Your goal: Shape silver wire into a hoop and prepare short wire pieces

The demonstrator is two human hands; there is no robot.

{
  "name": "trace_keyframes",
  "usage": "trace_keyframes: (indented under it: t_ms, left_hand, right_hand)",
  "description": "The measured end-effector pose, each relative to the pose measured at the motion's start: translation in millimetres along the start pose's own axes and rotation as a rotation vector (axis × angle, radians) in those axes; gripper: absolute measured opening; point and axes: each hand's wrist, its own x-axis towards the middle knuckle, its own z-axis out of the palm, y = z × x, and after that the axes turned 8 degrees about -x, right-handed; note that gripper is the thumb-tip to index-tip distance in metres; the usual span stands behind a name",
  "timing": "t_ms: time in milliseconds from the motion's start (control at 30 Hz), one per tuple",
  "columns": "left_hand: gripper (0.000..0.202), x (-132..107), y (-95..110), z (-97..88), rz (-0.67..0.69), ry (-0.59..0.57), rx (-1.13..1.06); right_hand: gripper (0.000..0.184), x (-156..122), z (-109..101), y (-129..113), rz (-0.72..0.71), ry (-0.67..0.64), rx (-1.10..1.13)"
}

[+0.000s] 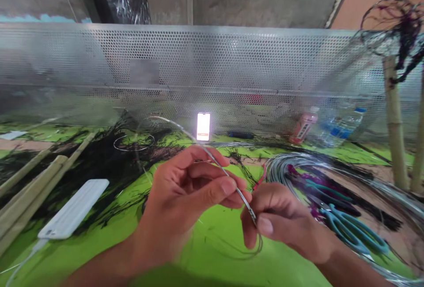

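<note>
A thin silvery wire [220, 164] runs slantwise through both hands in the middle of the view. My left hand [185, 194] pinches it between thumb and fingers, and its far end arcs up and to the left. To the right, my right hand [281, 220] is closed on the same wire, at a spot where strands look twisted together. Below that spot the wire bends into a loose loop, blurred over the green surface. The fingertips of the two hands are close together.
Scissors [351, 225] with blue-green handles lie at right beside a coil of wire [285, 168]. A white power bank [76, 207] and bamboo poles [39, 185] are at left. At the back stand a lit phone [203, 126], a pink bottle [304, 126] and a clear bottle [346, 128].
</note>
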Motion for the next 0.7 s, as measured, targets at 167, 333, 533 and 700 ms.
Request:
trace_keyframes:
  t_ms: [167,333,533,700]
  left_hand:
    - [0.015,-1,0,-7.7,0.029,-0.009,0.029]
    - [0.016,-2,2,-9.0,0.057,0.018,0.027]
    - [0.015,-8,6,-4.3,0.086,0.045,-0.007]
    - [0.016,-16,10,0.7,0.133,0.023,-0.038]
  right_hand:
    - [0.041,4,2,8,-0.026,0.023,0.071]
    - [0.034,6,3,-2,-0.036,0.078,0.004]
    - [0.041,2,11,-23,-0.145,0.256,-0.525]
    - [0.035,-5,17,-41,-0.403,0.371,-1.020]
